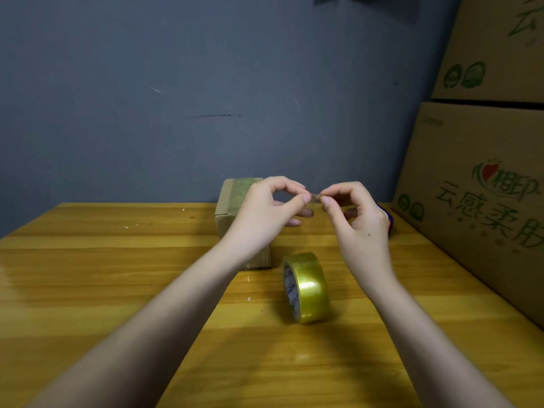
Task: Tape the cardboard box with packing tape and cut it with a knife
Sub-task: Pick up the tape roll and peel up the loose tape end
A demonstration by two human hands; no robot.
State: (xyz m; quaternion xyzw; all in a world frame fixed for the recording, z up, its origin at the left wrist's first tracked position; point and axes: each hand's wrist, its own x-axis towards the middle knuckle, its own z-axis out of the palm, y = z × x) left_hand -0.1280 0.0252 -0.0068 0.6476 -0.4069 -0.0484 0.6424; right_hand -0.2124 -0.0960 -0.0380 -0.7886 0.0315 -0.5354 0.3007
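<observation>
A small cardboard box [232, 201] stands at the back of the wooden table [117, 275], with a strip of clear tape over its top. My left hand [265, 213] is raised in front of it and hides its right part. My right hand [359, 219] is level with the left. Between their thumbs and forefingers both hands pinch a small scrap of clear tape [315, 198] in the air. A roll of yellowish packing tape [306, 287] stands on its edge on the table below my right hand. A blue and orange object [389, 222], perhaps the knife, peeks out behind my right hand.
Two large printed cardboard cartons [482, 201] are stacked along the table's right side. A dark grey wall [206, 98] closes off the back. Small white crumbs lie at the table's far left.
</observation>
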